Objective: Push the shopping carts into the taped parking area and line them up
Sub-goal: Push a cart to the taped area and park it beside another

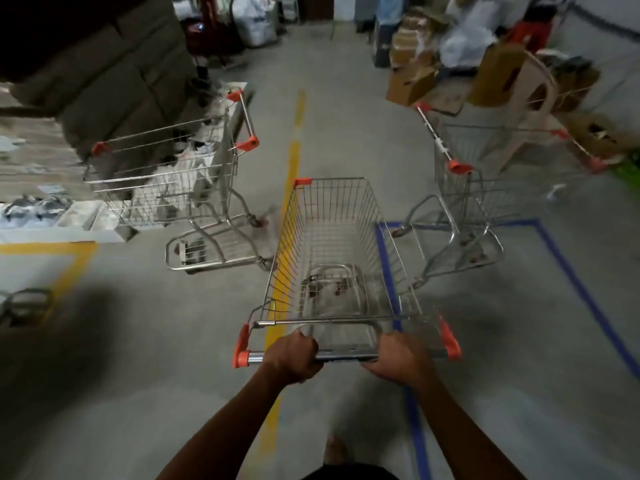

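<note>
A wire shopping cart (pixel 332 216) with orange corner caps stands right in front of me, empty. My left hand (pixel 294 356) and my right hand (pixel 400 358) both grip its chrome handle bar (pixel 346 357). The cart straddles the left line of the blue tape rectangle (pixel 568 268) on the floor. A second cart (pixel 485 188) stands at the far end of that rectangle, its handle toward the left. A third cart (pixel 180 181) stands to the left, outside the tape.
A yellow painted line (pixel 292 157) runs down the concrete floor under my cart. Cardboard boxes (pixel 498 74) and bags pile up at the back right. Stacked cartons (pixel 114 71) and a low platform with papers (pixel 45 202) fill the left. A bag (pixel 24 306) lies at the left edge.
</note>
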{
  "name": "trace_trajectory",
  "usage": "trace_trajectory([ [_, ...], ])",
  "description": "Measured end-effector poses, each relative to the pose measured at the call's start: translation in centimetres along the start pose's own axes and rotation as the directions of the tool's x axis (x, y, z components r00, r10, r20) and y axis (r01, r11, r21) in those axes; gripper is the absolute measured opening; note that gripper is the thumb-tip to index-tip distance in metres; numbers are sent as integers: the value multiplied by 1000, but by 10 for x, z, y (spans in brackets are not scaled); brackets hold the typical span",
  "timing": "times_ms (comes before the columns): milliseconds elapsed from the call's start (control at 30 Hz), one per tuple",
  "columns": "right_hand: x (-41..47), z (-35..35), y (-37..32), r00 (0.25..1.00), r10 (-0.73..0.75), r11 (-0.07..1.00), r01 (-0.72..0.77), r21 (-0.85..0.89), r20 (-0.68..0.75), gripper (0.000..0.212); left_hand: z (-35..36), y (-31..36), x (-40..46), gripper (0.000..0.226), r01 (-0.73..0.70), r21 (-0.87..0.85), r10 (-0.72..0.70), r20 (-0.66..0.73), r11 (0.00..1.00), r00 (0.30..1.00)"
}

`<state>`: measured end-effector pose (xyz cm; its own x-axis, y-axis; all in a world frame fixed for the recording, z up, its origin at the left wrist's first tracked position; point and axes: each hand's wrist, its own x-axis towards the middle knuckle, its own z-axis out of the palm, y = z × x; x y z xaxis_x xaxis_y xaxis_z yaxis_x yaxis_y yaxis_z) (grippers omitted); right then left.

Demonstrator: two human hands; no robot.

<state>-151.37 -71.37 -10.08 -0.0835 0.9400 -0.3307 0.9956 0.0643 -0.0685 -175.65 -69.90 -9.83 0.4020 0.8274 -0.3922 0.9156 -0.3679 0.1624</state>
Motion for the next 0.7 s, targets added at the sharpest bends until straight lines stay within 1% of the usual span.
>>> trace_trajectory([
  [100, 9, 1, -9, 999, 39, 999, -39, 8, 15, 73, -6, -22, 12, 38, -78, -14, 78, 21, 997, 997],
  [167, 11, 4, -15, 998, 56, 998, -56, -5, 5, 63, -10, -33, 18, 36, -109, -11, 110, 28, 994, 994],
  [233, 14, 10, -22, 997, 58, 998, -60, -29, -55, 60, -8, -44, 21, 36, -129, 4, 129, 15, 992, 992],
  [300, 14, 14, -34, 997, 74, 996, -76, -55, -34, 55, -7, -57, 22, 38, -182, 17, 182, -13, 983, 983],
  [367, 12, 18, -46, 993, 116, 988, -117, -98, -19, 46, 0, -72, 23, 37, -266, 2, 266, -33, 964, 963],
  [433, 6, 20, -62, 980, 197, 969, -199, -149, -27, 46, -2, -87, 22, 36, -331, -9, 331, -20, 944, 944],
  [467, 4, 27, -70, 972, 232, 961, -236, -142, -48, 46, -2, -97, 24, 39, -372, 1, 372, -17, 928, 928],
  [533, -7, 46, -93, 948, 272, 954, -288, -79, -167, 42, 4, -119, 22, 48, -434, 30, 434, 17, 900, 901],
  [567, -11, 54, -109, 923, 307, 943, -327, -53, -230, 40, 1, -131, 22, 51, -460, 53, 458, 37, 887, 888],
  [633, -15, 58, -141, 905, 334, 934, -354, -35, -262, 42, -2, -157, 22, 50, -518, 114, 517, 43, 848, 855],
  [700, -15, 66, -174, 875, 411, 898, -437, -50, -255, 49, -9, -181, 22, 45, -548, 139, 545, 64, 824, 836],
])
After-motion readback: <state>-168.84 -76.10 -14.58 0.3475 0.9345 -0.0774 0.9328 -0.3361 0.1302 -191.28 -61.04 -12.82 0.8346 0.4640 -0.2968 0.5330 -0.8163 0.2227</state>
